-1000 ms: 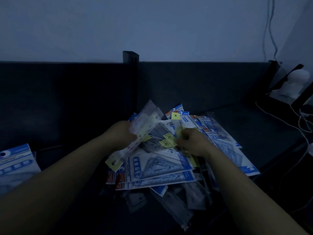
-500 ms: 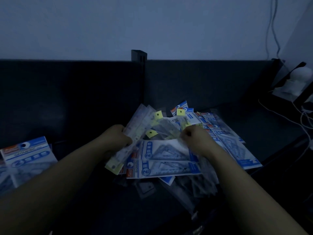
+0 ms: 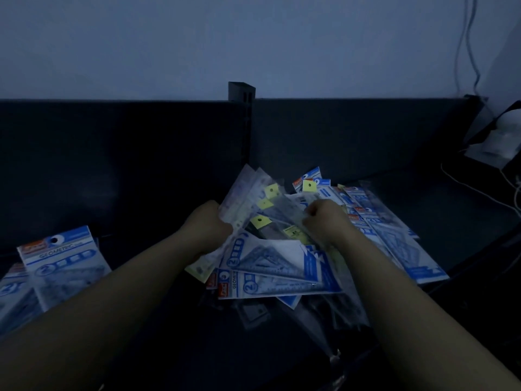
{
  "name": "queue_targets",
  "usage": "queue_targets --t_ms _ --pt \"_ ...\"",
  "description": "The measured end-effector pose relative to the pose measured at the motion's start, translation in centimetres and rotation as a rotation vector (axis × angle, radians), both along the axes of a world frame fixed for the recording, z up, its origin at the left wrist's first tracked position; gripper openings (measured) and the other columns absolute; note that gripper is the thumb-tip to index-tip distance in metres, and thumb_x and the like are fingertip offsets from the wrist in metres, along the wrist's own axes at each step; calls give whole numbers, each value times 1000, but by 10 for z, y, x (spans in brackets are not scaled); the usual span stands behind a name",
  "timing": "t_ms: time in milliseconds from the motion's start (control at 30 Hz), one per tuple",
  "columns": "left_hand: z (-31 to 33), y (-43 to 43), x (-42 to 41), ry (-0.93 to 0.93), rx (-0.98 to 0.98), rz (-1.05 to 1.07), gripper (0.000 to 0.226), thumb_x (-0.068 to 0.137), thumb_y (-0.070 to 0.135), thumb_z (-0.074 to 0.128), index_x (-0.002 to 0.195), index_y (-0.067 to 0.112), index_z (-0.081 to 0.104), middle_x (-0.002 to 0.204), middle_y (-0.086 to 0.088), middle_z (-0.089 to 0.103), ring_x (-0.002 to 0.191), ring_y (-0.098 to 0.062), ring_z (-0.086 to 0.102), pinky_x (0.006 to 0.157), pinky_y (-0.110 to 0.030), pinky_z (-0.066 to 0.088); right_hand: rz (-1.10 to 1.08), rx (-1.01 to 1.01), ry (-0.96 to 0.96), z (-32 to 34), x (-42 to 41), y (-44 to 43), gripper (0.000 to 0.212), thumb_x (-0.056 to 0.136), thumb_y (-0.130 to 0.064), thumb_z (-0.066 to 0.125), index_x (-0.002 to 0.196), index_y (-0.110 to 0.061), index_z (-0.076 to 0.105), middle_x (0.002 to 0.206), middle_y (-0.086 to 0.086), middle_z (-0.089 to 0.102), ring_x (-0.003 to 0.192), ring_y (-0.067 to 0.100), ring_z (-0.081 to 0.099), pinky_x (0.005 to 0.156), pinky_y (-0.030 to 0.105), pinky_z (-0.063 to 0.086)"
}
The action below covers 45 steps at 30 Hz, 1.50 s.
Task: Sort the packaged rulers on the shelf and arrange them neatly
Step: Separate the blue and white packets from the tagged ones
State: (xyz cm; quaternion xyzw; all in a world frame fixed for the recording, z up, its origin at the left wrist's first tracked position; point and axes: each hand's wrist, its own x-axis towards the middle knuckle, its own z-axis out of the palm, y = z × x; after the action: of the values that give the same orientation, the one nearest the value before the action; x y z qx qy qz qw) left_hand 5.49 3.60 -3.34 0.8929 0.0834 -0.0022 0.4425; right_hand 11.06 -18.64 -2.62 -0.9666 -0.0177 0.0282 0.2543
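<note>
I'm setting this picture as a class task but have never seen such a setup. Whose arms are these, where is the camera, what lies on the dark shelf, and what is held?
No machine here: a person wears a camera on the head, looking down at their own bare arms. The left hand grips a bundle of clear ruler packets with yellow tabs. The right hand pinches another clear packet. Below, blue-and-white geometry packets lie heaped on the dark shelf; a second stack lies far left.

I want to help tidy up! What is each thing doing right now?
left hand: grips fanned clear ruler packs
right hand: pinches one clear pack
middle blue packs: jumbled, overlapping heap
far-left blue packs: lying apart in their own stack
</note>
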Motion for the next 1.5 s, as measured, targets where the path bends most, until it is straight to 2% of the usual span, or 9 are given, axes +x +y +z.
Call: queue_targets --t_ms 100,200,400,567,900,1033,1133,1300,1500 --pt "-2 0 5 11 8 -6 16 89 10 55 102 6 48 102 -10 52 89 -22 51 58 -24 37 71 -41 49 -2 6 4 32 84 -19 65 115 -9 63 113 13 64 100 27 59 76 28 44" --pt "-5 2 10 16 -17 -19 14 89 9 56 101 6 49 100 -10 54 86 -21 53 61 -26 40 72 37 71 2 10 2 51 82 -17 69 130 -5 55 130 13 57 113 26 57 91 32 46" --pt "-5 5 11 30 -43 -30 13 89 8 56 100 10 48 87 1 51 74 -9 50 53 -24 36 107 -27 171 8 16 0 19 77 -19 72 83 -2 64 78 10 61 70 20 56 58 27 42" --pt "-4 9 10 22 -46 -40 11 89 8 56 98 10 49 91 -2 53 75 -10 50 55 -24 37 163 -109 227 12 15 2 30 79 -28 71 96 -4 63 83 7 62 68 16 56 54 24 43" --pt "13 28 2 -12 -32 -12 13 87 9 58 84 17 49 89 -4 57 75 -14 55 55 -25 40 158 57 162 22 20 -2 11 85 -18 68 80 -9 65 79 6 63 70 18 59 56 22 39" --pt "12 33 -4 -9 -17 -2 12 88 10 58 98 11 52 93 -6 59 76 -14 55 55 -24 40 272 -123 252 13 14 11 41 75 -34 76 106 -8 63 101 7 62 81 18 56 65 26 42" --pt "11 35 -8 -1 -21 5 11 88 9 58 88 17 50 88 -2 57 74 -13 55 53 -24 39 273 -150 274 12 15 13 51 72 -37 78 111 -10 58 103 2 56 88 18 54 67 27 42" --pt "12 36 -9 9 -31 12 10 88 10 58 94 15 51 91 -3 58 77 -14 56 55 -24 41 273 -140 283 10 19 10 46 66 -37 83 95 -7 64 92 3 63 87 22 60 66 29 46" --pt "10 35 -12 14 -57 21 12 89 9 57 99 11 51 90 -3 58 75 -13 56 54 -25 41 298 -119 296 16 15 9 44 71 -41 79 100 -11 64 98 2 63 85 17 58 66 28 46"
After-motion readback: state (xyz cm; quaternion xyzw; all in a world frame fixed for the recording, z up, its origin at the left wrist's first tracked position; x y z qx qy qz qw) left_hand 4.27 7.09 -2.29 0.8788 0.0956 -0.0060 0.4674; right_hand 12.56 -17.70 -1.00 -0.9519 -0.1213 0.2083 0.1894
